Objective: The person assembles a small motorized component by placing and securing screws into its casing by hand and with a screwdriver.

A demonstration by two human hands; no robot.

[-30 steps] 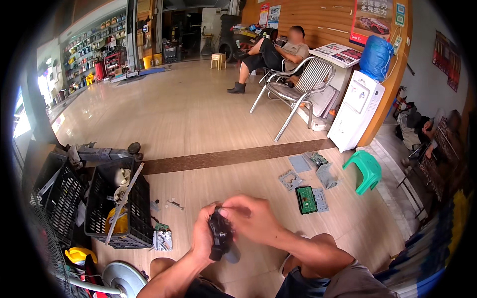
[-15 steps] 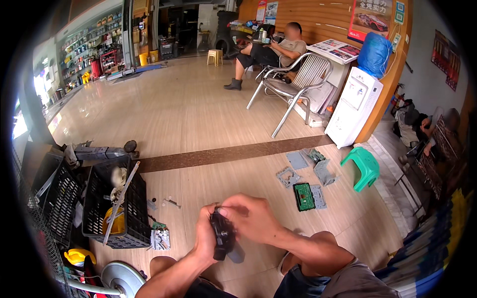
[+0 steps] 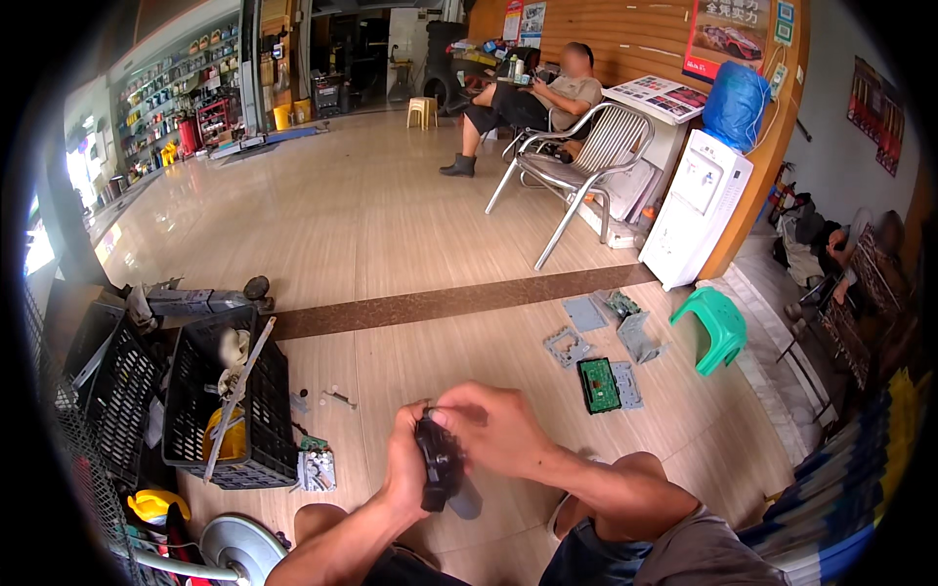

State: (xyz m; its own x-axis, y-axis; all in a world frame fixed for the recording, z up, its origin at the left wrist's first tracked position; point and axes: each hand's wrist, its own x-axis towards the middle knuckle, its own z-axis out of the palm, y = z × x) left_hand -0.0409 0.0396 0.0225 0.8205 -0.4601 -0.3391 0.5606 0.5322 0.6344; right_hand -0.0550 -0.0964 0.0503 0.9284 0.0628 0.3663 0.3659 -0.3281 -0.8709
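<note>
Ahead of the right hand (image 3: 503, 428), pale glossy floor (image 3: 445, 354) allows passage; a black slatted plastic crate (image 3: 275, 420) obstructs the left.

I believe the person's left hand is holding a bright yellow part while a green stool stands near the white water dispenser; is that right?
Not quite: the head view shows that the part in the left hand is mostly black, not yellow. The green stool does stand near the white water dispenser.

From my end, I see the tiled floor (image 3: 322, 220) bearing a green plastic stool (image 3: 721, 319); left of it, a circuit board (image 3: 597, 386), a gray panel (image 3: 584, 313) and, farther, a black crate (image 3: 239, 473).
</note>
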